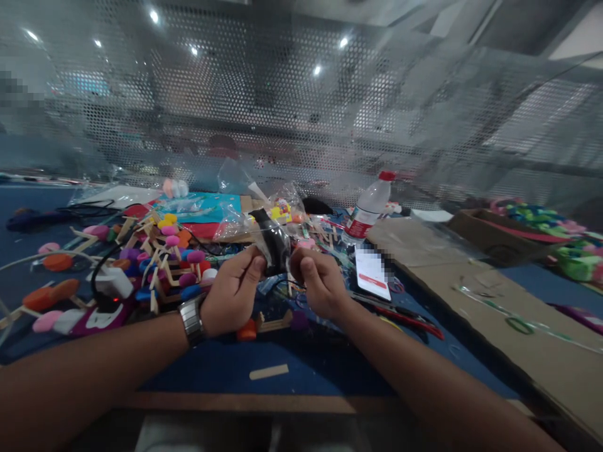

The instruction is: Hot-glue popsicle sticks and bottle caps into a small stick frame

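Above the middle of the table, a clear plastic bag with a glossy black item [273,242] inside is held up between my two hands. My left hand [235,289], with a metal watch [191,320] on its wrist, pinches the bag's left side between thumb and fingers. On the other side my right hand [321,282] is closed, thumb pressed to curled fingers at the bag's right edge. What the black item is, I cannot make out. Below the hands lies a piece of wooden sticks with orange and purple ends [273,322].
Many stick-and-foam pieces [164,270] are heaped on the left, beside a power strip with a white plug [113,284]. Rightward stand a red-capped bottle [370,207], a phone [371,271], red-handled pliers [409,318] and a cardboard box [504,235]. A loose wooden stick [268,372] lies near the front edge.
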Demonstrator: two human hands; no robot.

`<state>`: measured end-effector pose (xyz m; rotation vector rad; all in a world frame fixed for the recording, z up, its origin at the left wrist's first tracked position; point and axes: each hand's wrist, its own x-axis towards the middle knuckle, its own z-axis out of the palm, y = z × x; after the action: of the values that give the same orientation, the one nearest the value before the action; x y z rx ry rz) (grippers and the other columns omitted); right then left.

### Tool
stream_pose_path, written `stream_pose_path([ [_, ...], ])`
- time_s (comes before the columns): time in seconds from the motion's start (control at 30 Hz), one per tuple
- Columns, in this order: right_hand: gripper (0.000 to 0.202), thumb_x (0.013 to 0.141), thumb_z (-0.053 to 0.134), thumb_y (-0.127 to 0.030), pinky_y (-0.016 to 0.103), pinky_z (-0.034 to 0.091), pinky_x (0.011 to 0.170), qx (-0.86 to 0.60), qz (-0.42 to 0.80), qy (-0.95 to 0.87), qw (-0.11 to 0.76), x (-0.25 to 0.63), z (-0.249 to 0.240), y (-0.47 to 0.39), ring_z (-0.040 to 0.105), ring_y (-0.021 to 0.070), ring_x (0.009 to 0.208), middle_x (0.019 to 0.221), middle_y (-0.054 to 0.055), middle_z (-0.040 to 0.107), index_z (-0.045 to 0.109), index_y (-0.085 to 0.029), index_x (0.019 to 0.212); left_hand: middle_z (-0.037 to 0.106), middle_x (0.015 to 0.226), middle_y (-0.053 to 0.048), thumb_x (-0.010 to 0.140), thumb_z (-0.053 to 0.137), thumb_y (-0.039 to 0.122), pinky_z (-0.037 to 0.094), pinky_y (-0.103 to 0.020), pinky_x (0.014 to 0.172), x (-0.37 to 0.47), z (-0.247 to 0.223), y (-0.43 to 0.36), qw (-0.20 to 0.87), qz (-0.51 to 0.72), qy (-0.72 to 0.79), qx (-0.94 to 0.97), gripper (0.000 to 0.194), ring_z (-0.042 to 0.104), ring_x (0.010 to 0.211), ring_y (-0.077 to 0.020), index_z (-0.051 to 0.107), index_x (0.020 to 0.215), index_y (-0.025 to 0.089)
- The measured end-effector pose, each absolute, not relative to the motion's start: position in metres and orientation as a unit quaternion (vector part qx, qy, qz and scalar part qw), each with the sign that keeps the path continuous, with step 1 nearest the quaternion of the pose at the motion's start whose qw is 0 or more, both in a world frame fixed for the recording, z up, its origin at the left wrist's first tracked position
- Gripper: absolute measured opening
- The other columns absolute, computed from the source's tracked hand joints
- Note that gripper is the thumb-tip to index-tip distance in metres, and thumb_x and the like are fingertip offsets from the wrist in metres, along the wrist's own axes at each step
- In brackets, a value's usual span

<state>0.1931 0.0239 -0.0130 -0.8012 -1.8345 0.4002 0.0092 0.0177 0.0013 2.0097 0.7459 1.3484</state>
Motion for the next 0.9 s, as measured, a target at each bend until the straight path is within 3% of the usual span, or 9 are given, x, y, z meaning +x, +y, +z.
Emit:
stream_pose_path([
  [0.13, 0.048, 0.104, 0.032, -0.054, 0.028, 0.032, 0.052, -0.305, 0.161, -0.811, 0.472, 0.192, -0.01, 0.022, 0.041, 0.0133, 0.052, 0.058, -0.003, 0.044, 0.041, -0.022, 0.068, 0.062, 0.078, -0.002, 0.103, 0.04, 0.048, 0.048, -0.028, 0.071, 0.009, 0.003, 0.015, 0.31, 0.499, 0.271, 0.762, 0.04, 0.054, 0.07, -0.0166, 0.062, 0.09, 0.018],
  [0.47, 0.041, 0.105, 0.034, -0.037, 0.027, 0.032, 0.052, -0.314, -0.002, -0.82, 0.479, 0.196, -0.003, 0.019, 0.042, 0.0133, 0.051, 0.058, -0.003, 0.043, 0.037, -0.024, 0.067, 0.052, 0.071, 0.0, 0.1, 0.043, 0.054, 0.044, -0.027, 0.062, 0.006, -0.001, 0.022, 0.333, 0.512, 0.316, 0.726, 0.043, 0.048, 0.065, -0.0147, 0.055, 0.079, 0.018],
  [0.67, 0.039, 0.106, 0.034, -0.036, 0.028, 0.032, 0.05, -0.307, -0.013, -0.816, 0.49, 0.196, -0.004, 0.017, 0.043, 0.0141, 0.051, 0.06, -0.002, 0.047, 0.039, -0.024, 0.069, 0.061, 0.075, -0.002, 0.1, 0.041, 0.058, 0.051, -0.029, 0.067, 0.009, -0.003, 0.016, 0.359, 0.487, 0.313, 0.732, 0.047, 0.056, 0.068, -0.0166, 0.062, 0.088, 0.017],
  [0.9, 0.038, 0.106, 0.035, -0.03, 0.027, 0.032, 0.051, -0.295, -0.025, -0.831, 0.471, 0.196, -0.002, 0.014, 0.043, 0.0136, 0.052, 0.059, -0.002, 0.044, 0.036, -0.024, 0.068, 0.056, 0.07, -0.001, 0.101, 0.042, 0.047, 0.042, -0.028, 0.062, 0.004, 0.0, 0.018, 0.313, 0.482, 0.332, 0.748, 0.043, 0.049, 0.065, -0.0159, 0.056, 0.074, 0.017],
])
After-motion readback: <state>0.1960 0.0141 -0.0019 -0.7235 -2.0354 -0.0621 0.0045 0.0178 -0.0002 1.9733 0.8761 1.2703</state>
